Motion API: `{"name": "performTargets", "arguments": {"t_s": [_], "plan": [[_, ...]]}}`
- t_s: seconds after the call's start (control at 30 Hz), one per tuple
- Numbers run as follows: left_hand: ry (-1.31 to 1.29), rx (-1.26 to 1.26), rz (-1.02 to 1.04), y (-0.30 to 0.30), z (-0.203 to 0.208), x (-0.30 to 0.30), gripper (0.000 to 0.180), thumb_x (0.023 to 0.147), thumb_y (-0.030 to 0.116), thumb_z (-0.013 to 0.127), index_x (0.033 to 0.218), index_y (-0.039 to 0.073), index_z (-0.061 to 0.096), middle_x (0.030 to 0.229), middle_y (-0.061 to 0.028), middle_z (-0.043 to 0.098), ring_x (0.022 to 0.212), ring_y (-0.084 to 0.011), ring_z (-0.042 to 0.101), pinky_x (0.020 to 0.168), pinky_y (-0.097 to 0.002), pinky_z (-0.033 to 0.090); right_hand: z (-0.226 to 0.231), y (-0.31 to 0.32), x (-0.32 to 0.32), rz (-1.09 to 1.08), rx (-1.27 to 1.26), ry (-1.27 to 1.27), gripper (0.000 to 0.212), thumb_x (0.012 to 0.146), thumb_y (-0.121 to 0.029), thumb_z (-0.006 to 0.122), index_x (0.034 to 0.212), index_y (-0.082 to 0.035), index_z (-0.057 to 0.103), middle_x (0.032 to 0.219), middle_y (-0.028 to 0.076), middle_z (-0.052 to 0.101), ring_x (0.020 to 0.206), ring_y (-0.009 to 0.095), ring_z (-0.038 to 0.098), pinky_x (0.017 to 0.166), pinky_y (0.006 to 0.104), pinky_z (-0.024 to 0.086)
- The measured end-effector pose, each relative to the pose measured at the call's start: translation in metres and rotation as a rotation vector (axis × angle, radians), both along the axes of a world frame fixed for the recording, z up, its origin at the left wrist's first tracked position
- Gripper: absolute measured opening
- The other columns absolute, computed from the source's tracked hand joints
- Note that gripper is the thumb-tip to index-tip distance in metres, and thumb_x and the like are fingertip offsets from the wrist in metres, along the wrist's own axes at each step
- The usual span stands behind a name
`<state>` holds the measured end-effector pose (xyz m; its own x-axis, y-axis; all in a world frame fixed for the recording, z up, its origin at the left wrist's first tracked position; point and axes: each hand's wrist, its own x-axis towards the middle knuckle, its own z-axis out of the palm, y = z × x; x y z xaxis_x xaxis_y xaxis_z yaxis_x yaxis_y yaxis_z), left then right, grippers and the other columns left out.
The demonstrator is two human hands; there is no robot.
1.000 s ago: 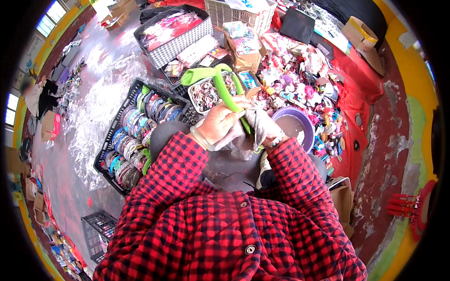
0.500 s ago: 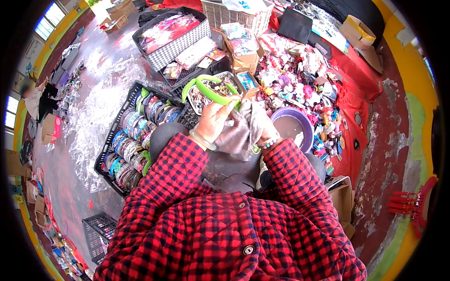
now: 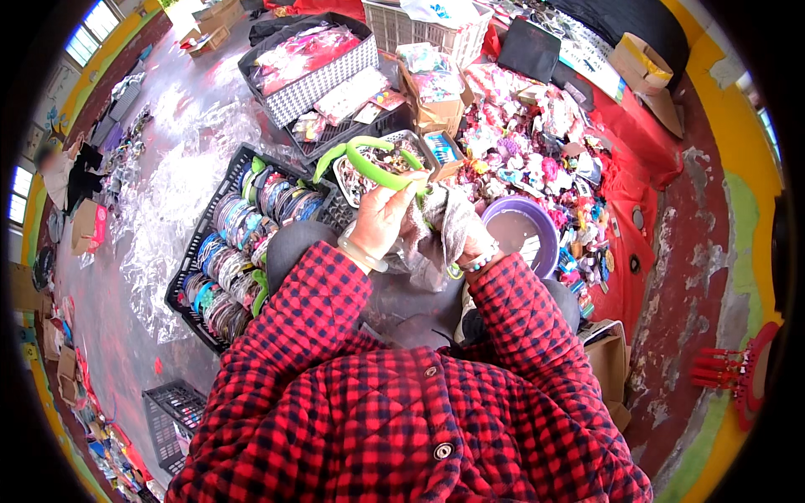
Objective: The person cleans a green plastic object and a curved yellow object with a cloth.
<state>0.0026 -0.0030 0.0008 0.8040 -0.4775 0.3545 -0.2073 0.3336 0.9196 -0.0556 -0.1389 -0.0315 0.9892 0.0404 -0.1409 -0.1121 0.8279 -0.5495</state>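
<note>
The left hand [image 3: 379, 220] pinches a curved bright-green plastic headband [image 3: 381, 172] – arching up and leftward – while the right hand [image 3: 459, 239], just beside, clutches a crumpled grey cloth [image 3: 436, 230].

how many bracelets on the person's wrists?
2: a pale bangle on the left wrist and a beaded bracelet on the right wrist. Sleeves may hide more.
</note>
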Motion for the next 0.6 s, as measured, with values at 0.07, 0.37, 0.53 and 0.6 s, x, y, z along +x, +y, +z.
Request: {"name": "performTargets", "arguments": {"t_s": [0.07,0.37,0.53,0.6], "plan": [[-0.014,0.028,-0.017,0.001,-0.001,0.001,0.025,0.091,0.008,0.045,0.111,-0.003,0.054,0.108,-0.0097,0.057,0.101,-0.0149,0.053,0.09,-0.0266,0.04,-0.011,-0.005,0.002,0.017,0.008,0.01,0.023,0.088,-0.009,0.049,0.11,-0.003,0.049,0.097,0.008,0.057,0.086,0.016,0.056,0.075,0.0292,0.048],[0.075,-0.015,-0.102,0.001,-0.011,0.003,0.028,0.092,0.011,0.042,0.114,-0.004,0.051,0.114,-0.0116,0.053,0.105,-0.0172,0.051,0.093,-0.0293,0.038,0.022,0.005,0.007,-0.096,-0.255,0.049,0.021,0.087,-0.023,0.053,0.1,-0.007,0.055,0.079,-0.001,0.054,0.064,0.007,0.049,0.053,0.0218,0.041],[0.217,-0.105,-0.063,0.003,0.0,0.003,0.027,0.092,0.012,0.042,0.112,-0.005,0.05,0.114,-0.0143,0.052,0.106,-0.0212,0.051,0.094,-0.0331,0.039,0.027,0.014,0.007,-0.108,-0.46,0.111,0.035,0.089,-0.041,0.047,0.098,-0.009,0.055,0.075,0.0,0.054,0.059,0.009,0.05,0.05,0.0223,0.041],[0.251,-0.15,-0.051,0.005,-0.001,0.006,0.027,0.092,0.012,0.041,0.11,-0.006,0.05,0.113,-0.0149,0.052,0.105,-0.0221,0.051,0.094,-0.0341,0.04,0.02,0.009,0.007,-0.021,-0.411,0.097,0.033,0.089,-0.039,0.048,0.1,-0.008,0.054,0.077,0.0,0.054,0.063,0.008,0.051,0.051,0.0224,0.041]]}}
